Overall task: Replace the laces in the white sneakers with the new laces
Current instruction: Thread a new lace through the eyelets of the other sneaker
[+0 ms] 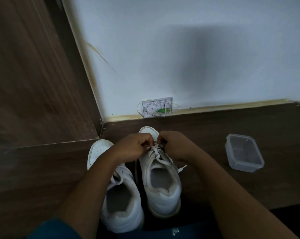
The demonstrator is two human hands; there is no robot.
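Nearest the viewer, two white sneakers stand side by side on the dark floor (214, 178), heels toward the person. The left sneaker (121, 200) shows lace across its upper eyelets, its lower rows hidden by a forearm. On the right sneaker (163, 192) a white lace (156, 153) crosses several rows, one loose end (181, 169) trailing off its side. Over its lowest eyelets the left hand (137, 145) and right hand (173, 144) meet, fingers of both curled and pinching the lace. Whether this lace is old or new cannot be told, so the task appears mid-course: one shoe in hand, the other unconfirmed. Farther right sits a clear plastic container (244, 152), apparently empty, and beyond it a wall box (157, 107) at the skirting
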